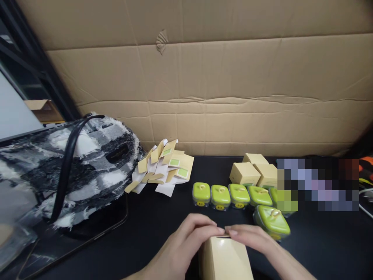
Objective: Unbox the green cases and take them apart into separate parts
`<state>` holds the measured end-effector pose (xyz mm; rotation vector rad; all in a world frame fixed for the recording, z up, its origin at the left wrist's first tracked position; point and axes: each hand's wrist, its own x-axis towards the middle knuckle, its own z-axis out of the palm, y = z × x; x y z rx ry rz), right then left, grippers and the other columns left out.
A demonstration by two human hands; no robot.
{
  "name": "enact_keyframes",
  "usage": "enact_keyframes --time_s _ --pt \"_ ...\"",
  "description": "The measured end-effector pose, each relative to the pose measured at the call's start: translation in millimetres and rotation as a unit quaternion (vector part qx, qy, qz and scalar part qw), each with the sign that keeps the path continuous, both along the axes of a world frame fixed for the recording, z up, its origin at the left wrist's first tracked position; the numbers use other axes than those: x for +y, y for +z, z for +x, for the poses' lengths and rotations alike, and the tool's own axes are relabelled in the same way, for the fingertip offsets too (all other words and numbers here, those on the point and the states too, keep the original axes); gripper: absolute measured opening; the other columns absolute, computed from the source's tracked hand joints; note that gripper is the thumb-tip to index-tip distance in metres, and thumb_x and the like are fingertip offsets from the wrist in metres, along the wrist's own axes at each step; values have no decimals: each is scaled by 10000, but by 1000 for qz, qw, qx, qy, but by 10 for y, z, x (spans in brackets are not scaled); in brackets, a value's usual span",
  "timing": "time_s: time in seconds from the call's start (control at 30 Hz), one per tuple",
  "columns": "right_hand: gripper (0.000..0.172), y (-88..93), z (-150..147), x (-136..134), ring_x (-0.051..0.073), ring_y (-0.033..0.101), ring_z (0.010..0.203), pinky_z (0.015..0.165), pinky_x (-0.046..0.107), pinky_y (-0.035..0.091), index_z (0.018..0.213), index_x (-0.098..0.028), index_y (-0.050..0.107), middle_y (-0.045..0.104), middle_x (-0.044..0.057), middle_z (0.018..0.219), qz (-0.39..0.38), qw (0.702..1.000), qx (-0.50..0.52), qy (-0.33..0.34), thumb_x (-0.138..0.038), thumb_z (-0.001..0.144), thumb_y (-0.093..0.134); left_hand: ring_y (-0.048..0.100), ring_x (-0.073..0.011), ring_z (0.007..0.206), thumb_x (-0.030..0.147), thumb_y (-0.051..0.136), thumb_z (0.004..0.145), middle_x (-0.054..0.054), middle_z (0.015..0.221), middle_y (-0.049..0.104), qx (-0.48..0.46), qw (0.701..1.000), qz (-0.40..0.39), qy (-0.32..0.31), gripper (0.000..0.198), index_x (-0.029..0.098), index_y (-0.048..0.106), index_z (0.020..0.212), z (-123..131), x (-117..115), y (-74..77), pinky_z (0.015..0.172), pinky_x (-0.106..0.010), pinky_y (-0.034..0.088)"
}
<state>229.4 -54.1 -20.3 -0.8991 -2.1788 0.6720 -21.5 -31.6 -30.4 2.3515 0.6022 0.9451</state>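
A small cream cardboard box (230, 256) is close to me at the bottom of the head view, its lower part cut off by the frame. My left hand (186, 243) is closed over its far left edge, fingers bent and pressed together. From the other side, my right hand (253, 235) lays its fingers on the same far edge, and the fingertips of both hands nearly meet at the box's flap. What is inside the box cannot be seen. Just beyond the right hand sits a clear square container with a green lid (273, 221), a cream loop handle on top.
More green-lidded containers (220, 194) stand in a row behind the hands. Several closed cream boxes (246, 174) are at the back right. Flattened cartons (164, 167) lie in a pile beside a black-and-white fuzzy bag (96, 155). A cardboard sheet (204, 77) walls off the back.
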Motion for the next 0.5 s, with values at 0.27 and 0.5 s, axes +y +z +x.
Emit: enact_keyframes --time_s 0.27,0.5 --pt "258 89 -121 123 227 712 949 842 361 563 1084 -290 697 763 15 973 -92 989 111 -12 -243 898 524 625 -218 853 536 537 858 -89 1072 645 41 989 128 64 751 266 200 1472 45 -87 19 738 -280 490" --pt "195 168 -70 24 216 700 962 849 359 570 1022 -300 697 737 32 1014 -60 987 143 -30 -284 899 547 652 -198 916 403 372 966 -47 1099 691 40 991 95 85 652 298 -2 1490 50 -90 -26 771 -264 497"
